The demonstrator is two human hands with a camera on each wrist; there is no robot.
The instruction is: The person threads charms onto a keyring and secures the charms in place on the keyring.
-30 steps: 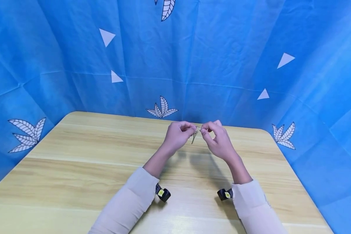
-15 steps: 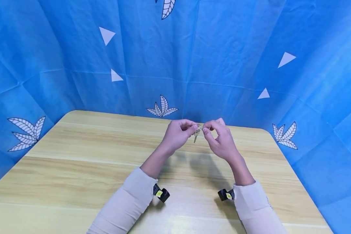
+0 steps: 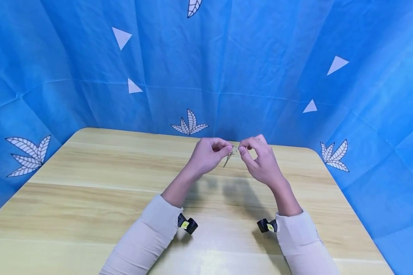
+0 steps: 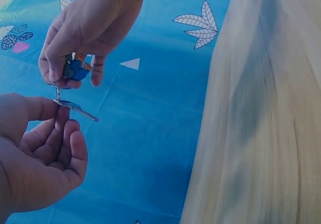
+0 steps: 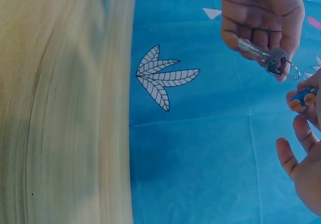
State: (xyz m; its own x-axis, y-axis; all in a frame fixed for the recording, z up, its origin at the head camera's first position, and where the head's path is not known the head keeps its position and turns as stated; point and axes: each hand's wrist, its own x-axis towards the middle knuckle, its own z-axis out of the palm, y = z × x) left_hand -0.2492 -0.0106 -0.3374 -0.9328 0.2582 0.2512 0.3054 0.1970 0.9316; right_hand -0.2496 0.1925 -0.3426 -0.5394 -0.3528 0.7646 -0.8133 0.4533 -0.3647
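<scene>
Key: and it swings! Half a second ago the silver metal key with a rounded head point(image 5: 263, 55) hung nearly straight down; now its tip slants off to the left side, below the thin silver wire ring point(image 5: 299, 72).
Upshot: both hands are up and busy with the bunch, and I'd judge the key is riding loosely on that ring, free to turn.
Left hand: here on the ring's left, the left hand point(image 3: 206, 157) pinches thumb to forefinger at the key's head, the other fingers loosely bent; whether they nip the head or the ring itself, I cannot tell.
Right hand: over on the ring's right, just beside it, the right hand point(image 3: 260, 161) has thumb and forefinger brought together in a pinch, holding the small blue and orange charm point(image 4: 76, 71).
Chain: a short silver link chain point(image 4: 58, 92) shows between the fingertips, right by the ring; its joins are too small to make out.
Containers: none that I can see; the nearest to a holder is the ring, passing through the key's head.
Below: the pale wood-grain table point(image 3: 106, 172) sits under the ring, apart from it.
Behind: the blue cloth curtain with white leaves point(image 3: 179, 57) rises beyond the ring.
</scene>
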